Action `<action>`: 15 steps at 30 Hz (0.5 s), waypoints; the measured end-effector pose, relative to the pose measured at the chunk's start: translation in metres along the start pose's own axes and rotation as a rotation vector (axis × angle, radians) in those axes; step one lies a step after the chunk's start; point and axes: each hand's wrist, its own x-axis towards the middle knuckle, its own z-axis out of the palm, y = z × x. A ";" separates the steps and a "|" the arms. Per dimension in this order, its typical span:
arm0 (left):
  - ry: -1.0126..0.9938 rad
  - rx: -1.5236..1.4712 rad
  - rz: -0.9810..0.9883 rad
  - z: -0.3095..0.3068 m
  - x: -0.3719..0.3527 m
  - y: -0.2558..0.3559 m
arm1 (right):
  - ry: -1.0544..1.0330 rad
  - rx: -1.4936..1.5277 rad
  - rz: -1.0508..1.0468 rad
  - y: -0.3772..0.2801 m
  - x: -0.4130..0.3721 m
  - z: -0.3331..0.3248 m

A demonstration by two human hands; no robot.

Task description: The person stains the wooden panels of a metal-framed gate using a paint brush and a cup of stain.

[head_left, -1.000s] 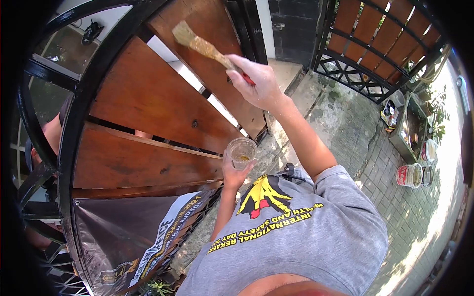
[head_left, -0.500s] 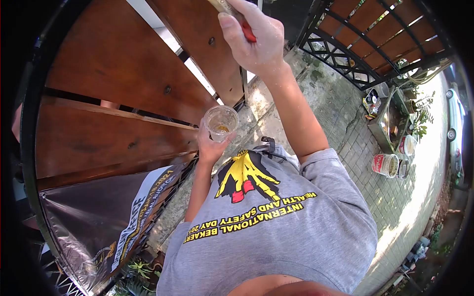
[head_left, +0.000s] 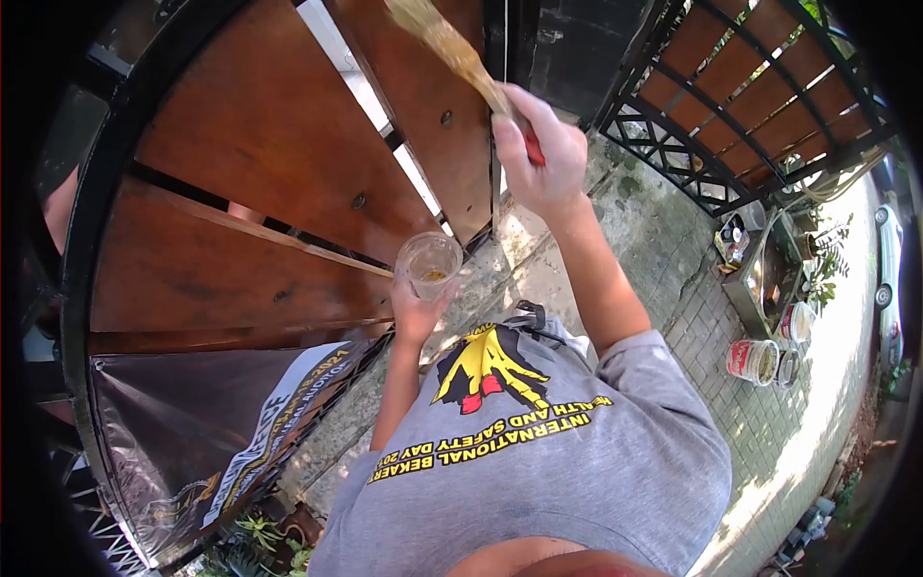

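Observation:
My right hand [head_left: 546, 159] grips a paintbrush [head_left: 444, 43] with a pale, stained head and a bit of red near the handle. The brush points up and left, overlapping the brown wooden boards [head_left: 279, 115] of a black-framed gate. Lower down, my left hand [head_left: 415, 313] is wrapped around a clear plastic cup [head_left: 428, 255]. A little yellowish-brown liquid shows at the bottom of the cup. The cup is held close to the lower ends of the boards, in front of my grey shirt.
A dark banner [head_left: 192, 423] hangs along the gate at lower left. Tubs [head_left: 753, 361], a planter box [head_left: 760, 279] and plants stand on the paving to the right. Behind them is another slatted gate panel [head_left: 740, 87]. A car [head_left: 888, 279] is at the far right edge.
My right hand has come lower and to the right in view, so more of the brush shows. The cup in my left hand sits slightly lower, and the whole view has shifted a little.

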 end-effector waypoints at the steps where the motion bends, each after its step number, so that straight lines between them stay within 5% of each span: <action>1: -0.039 -0.050 -0.064 0.001 0.003 0.011 | 0.023 0.023 -0.014 -0.003 0.012 0.007; 15: -0.084 -0.014 -0.030 0.000 -0.003 -0.012 | -0.117 0.006 0.069 0.019 -0.052 -0.001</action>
